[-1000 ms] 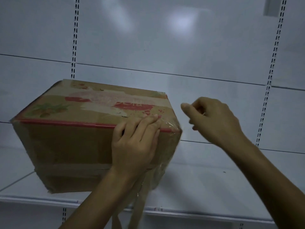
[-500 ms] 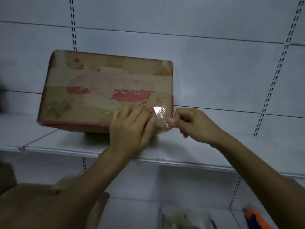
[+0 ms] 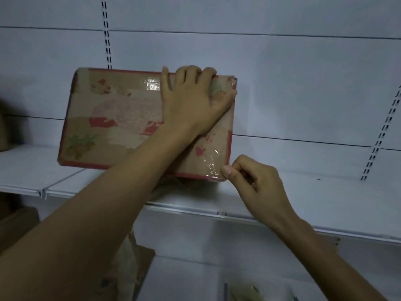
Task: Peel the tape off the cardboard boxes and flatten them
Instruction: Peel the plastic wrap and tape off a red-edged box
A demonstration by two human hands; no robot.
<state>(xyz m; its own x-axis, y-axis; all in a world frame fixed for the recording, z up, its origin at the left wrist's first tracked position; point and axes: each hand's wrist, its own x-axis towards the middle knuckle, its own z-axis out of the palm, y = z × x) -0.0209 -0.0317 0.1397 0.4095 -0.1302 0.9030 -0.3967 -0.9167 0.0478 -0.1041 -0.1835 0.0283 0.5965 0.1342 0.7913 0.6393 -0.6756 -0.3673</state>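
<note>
A brown cardboard box [image 3: 121, 118] with red edges and worn red and green print stands on a white shelf [image 3: 303, 192], its printed face tilted toward me. My left hand [image 3: 191, 101] lies on that face near the top right, fingers curled over the top edge. At the box's lower right corner, clear tape [image 3: 211, 166] is wrinkled and partly lifted. My right hand [image 3: 253, 181] pinches the tape's edge there between thumb and fingers. Another shiny patch of tape [image 3: 153, 84] sits near the top edge.
The shelf has a white back wall with slotted uprights [image 3: 107, 40]. Below the shelf, brown cardboard [image 3: 134, 263] hangs at lower left. A container [image 3: 256, 290] with something in it shows at the bottom edge. A brown shape [image 3: 4, 131] sits at far left.
My left hand slid from the box's lower edge up to its top edge. My right hand stayed at the lower right corner with the tape. The view moved closer.
</note>
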